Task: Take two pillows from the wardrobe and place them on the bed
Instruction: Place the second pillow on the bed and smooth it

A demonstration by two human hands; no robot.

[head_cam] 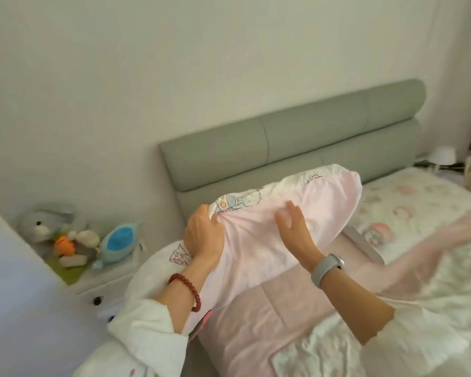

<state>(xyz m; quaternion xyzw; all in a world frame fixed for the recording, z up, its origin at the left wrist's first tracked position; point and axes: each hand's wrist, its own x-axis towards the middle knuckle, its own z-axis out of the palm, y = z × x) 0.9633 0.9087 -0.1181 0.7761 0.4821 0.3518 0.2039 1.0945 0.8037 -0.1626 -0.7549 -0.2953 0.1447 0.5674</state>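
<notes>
Pink pillow [278, 227] gripped by left hand [203, 235], right hand [294, 229] flat on it

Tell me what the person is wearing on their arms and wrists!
Both arms wear loose white sleeves pushed up toward the elbows. The left wrist has a bracelet of round dark red beads. The right wrist has a pale grey watch band, smooth and wide, with a rounded case at its edge. The left hand and right hand are bare, with no rings that I can make out.
</notes>
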